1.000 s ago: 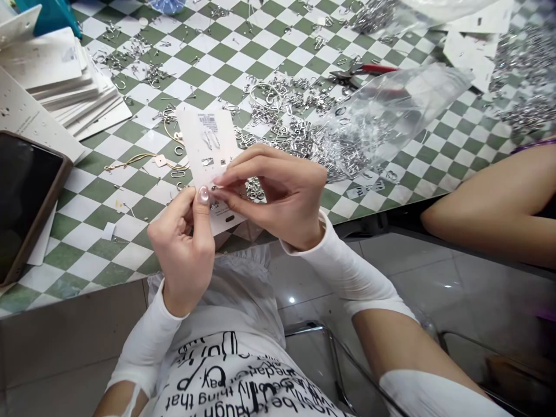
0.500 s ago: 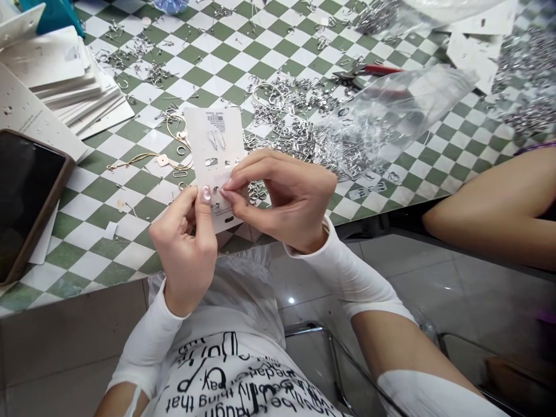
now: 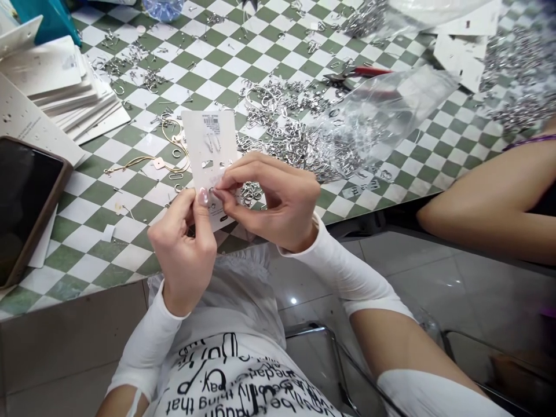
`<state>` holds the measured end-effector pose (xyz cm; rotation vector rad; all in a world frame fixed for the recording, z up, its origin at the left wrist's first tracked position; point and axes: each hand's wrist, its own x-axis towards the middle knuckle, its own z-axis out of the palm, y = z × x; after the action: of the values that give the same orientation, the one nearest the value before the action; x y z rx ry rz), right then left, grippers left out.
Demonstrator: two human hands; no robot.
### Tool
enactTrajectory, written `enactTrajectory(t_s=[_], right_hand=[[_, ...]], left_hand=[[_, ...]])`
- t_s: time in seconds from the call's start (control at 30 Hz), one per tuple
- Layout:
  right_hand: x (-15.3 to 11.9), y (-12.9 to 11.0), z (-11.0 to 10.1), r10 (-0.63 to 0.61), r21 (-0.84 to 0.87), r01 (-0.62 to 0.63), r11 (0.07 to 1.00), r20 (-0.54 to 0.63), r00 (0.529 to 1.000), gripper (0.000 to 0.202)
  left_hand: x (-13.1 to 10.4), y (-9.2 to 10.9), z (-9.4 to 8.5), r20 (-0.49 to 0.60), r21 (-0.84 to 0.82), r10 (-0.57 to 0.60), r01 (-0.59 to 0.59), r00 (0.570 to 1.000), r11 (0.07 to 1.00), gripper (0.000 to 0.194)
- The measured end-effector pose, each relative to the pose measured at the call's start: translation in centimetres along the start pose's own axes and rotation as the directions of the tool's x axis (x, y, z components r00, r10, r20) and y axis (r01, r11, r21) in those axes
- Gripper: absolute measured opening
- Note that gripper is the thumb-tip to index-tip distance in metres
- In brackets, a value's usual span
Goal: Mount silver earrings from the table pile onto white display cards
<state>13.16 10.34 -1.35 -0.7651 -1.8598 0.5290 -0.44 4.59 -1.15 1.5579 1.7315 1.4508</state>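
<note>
A white earring card [image 3: 200,147] with a printed barcode label stands tilted above the table edge. My left hand [image 3: 185,237] grips its lower left side, the thumb lying on the card's face. With thumb and index finger pinched together, my right hand [image 3: 273,194] works at the card's lower part. What sits between those fingertips is too small to make out. Small metal pieces show on the card, near its slots and by my left thumb. Behind the card lie a gold cord with a pale square tag [image 3: 159,163] and several metal rings.
A loose heap of silver metal findings [image 3: 286,136] spreads to the right, partly under a clear plastic bag [image 3: 391,110]. Red-handled pliers [image 3: 369,71] lie behind it. At left are a stack of white cards [image 3: 56,72] and a phone [image 3: 28,202]. Another person's arm [image 3: 482,197] rests at right.
Both hands and the card keep nearly the same pose. My right hand has shifted slightly left, its pinch now closer to my left thumb. The whole view has moved a little.
</note>
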Motion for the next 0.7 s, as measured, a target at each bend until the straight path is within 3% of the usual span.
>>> enactTrajectory(t_s=[0.13, 0.27, 0.4, 0.47, 0.53, 0.6, 0.63, 0.67, 0.7], right_hand=[[0.0, 0.2, 0.3, 0.003, 0.038, -0.003, 0.999, 0.01, 1.0, 0.006], [0.2, 0.5, -0.1, -0.049, 0.084, 0.047, 0.995, 0.02, 0.999, 0.004], [1.6, 1.2, -3.7, -0.162, -0.083, 0.158, 0.984, -0.038, 0.986, 0.01], [3.2, 1.9, -6.6, -0.091, -0.322, 0.04, 0.946, -0.145, 0.985, 0.026], [5.3, 2.8, -9.5, 0.0, -0.398, -0.081, 0.914, -0.199, 0.98, 0.028], [7.5, 4.0, -11.7, 0.16, -0.436, -0.19, 0.88, -0.105, 0.982, 0.027], [8.5, 4.6, -12.4, 0.323, -0.464, -0.296, 0.835, -0.024, 0.946, 0.026], [9.5, 5.4, -12.9, 0.468, -0.49, -0.38, 0.785, 0.066, 0.881, 0.026], [10.2, 6.2, -13.1, 0.531, -0.504, -0.407, 0.762, 0.126, 0.838, 0.023]], left_hand=[[0.0, -0.1, -0.1, -0.006, -0.007, -0.01, 0.01, 1.0, 1.0, 0.035], [0.5, 0.1, -0.3, 0.02, -0.065, -0.096, 0.097, 0.995, 0.993, 0.037], [1.2, 0.3, -0.7, -0.026, -0.144, -0.166, 0.161, 0.986, 0.976, 0.042], [1.6, 0.2, -0.9, -0.093, -0.184, -0.196, 0.176, 0.976, 0.967, 0.033], [2.0, 0.2, -1.1, -0.144, -0.219, -0.24, 0.206, 0.96, 0.954, 0.017], [2.4, 0.3, -1.3, -0.165, -0.225, -0.27, 0.23, 0.949, 0.947, 0.023], [2.6, 0.4, -1.4, -0.173, -0.217, -0.269, 0.23, 0.948, 0.949, 0.024], [2.8, 0.5, -1.5, -0.179, -0.21, -0.262, 0.224, 0.948, 0.952, 0.023], [2.9, 0.6, -1.6, -0.183, -0.211, -0.256, 0.217, 0.949, 0.953, 0.021]])
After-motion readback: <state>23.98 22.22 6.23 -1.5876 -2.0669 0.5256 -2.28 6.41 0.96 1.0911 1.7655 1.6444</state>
